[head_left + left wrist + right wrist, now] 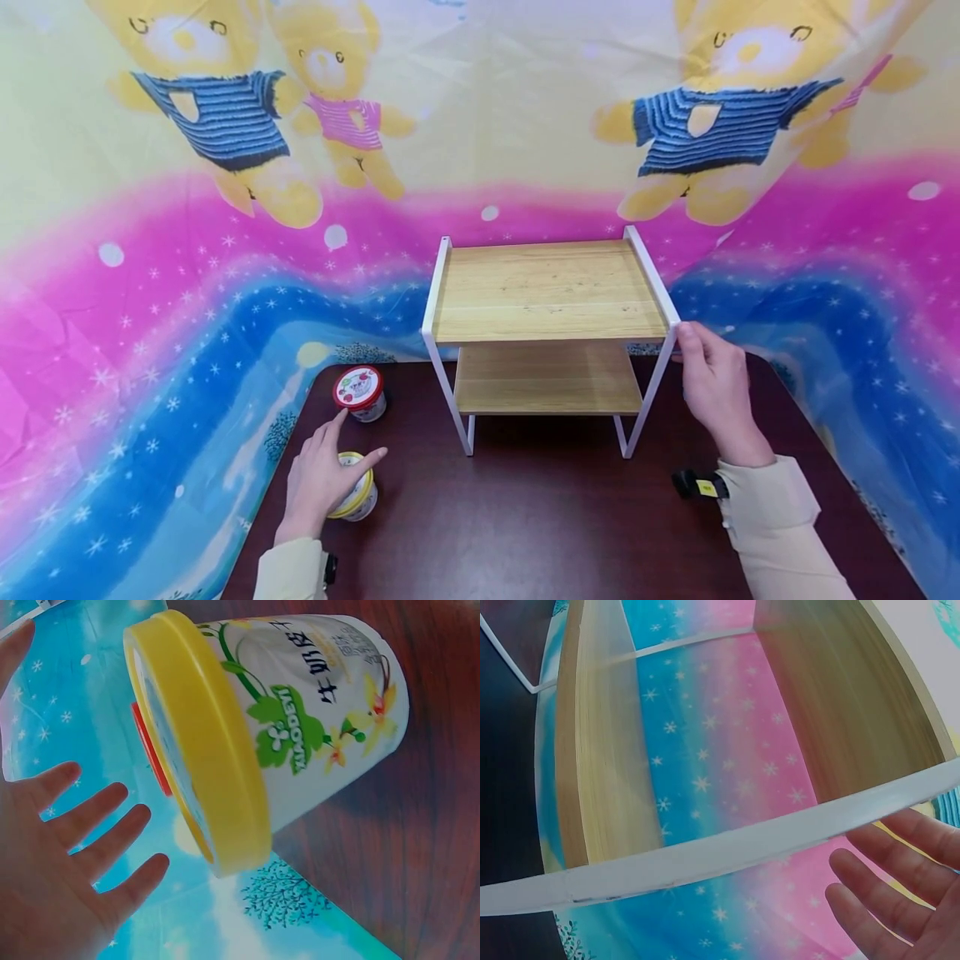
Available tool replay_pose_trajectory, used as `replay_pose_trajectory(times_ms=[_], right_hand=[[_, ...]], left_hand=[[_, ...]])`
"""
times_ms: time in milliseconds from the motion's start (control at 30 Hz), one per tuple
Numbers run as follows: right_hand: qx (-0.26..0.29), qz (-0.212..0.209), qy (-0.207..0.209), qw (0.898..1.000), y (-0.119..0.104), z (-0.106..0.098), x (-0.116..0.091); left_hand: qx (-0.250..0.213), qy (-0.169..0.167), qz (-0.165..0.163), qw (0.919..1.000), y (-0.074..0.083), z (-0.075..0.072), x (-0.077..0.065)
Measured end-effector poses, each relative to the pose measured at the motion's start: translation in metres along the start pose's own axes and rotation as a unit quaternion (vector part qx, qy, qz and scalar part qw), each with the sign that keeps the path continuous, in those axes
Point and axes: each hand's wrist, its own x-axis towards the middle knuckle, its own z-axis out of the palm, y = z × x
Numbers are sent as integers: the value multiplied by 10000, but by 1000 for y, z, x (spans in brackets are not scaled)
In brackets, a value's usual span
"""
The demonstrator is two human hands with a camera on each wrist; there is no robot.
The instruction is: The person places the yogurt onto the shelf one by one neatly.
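My left hand (318, 479) is spread, with its fingers straight and nothing in its grasp. It hovers beside a paper tub with a yellow lid (362, 503), which it partly covers in the head view. The left wrist view shows the tub (322, 727) with green leaf and yellow flower print, apart from the fingers. Just beyond the fingertips stands a similar tub with a red lid (360, 390). My right hand (714, 387) holds the front right upper corner of a two-tier wooden shelf (551, 292), thumb on its white frame (727, 844) and fingers behind.
Everything stands on a dark brown table (525, 525). The shelf's lower board (547, 383) sits beneath the top one, between white legs. A printed cloth (480, 150) with teddy bears and snowflakes hangs behind and around the table.
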Motion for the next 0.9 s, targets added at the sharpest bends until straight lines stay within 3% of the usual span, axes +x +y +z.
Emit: replay_pose_trajectory(times_ms=[333,633,900], right_hand=[[108,-132,-127,9998,0,7,-1],[259,82,-301,9992,0,11,-1],[496,322,-553,9967,1,15,-2]], left_hand=[[-76,-457,-258,9986,-8,5,-8],[-140,-649,-196,9976,-13,10,-16],[-504,-795,-166,9954,-24,15,-20]])
